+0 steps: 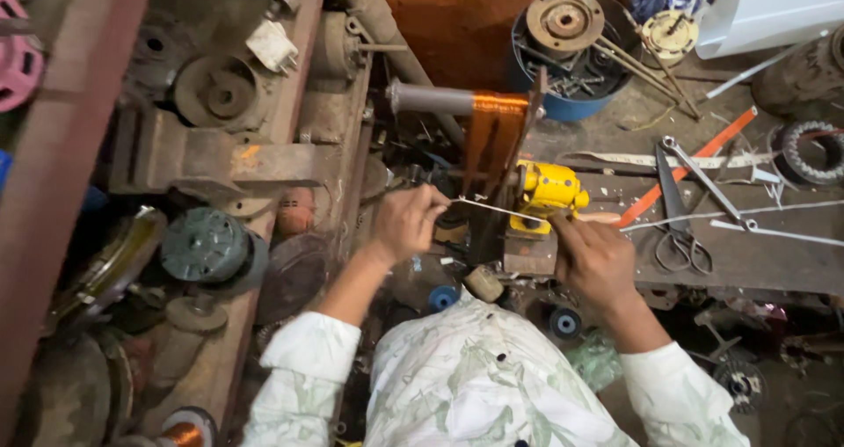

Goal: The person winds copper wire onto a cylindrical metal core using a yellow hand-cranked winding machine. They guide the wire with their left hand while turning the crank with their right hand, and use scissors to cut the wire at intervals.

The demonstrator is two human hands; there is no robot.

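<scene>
Both hands [406, 223] [598, 255] pinching white strip [501, 208]

One head-worn camera looks steeply down from close above, with the left hand [406, 223] and right hand [598, 258] mid-frame, the person's shirt [479, 381] below them.

I see my left hand [406, 223] pinching 1 end of a thin pale strip [497, 209], and my right hand [596, 258] holds the other end, so the strip is stretched between the 2 hands. Just behind the strip is a yellow winding device [547, 192], touching a flat coil of copper wire [491, 139] that hangs from a grey bar [431, 99]. To the right of my right hand lie scissors [679, 236] and an orange strip [694, 170] on the dark bench [774, 267]. Far beyond my hands stands a blue bucket [563, 104] with metal parts. To the left of my left hand rests a grey round pulley [205, 245].
</scene>
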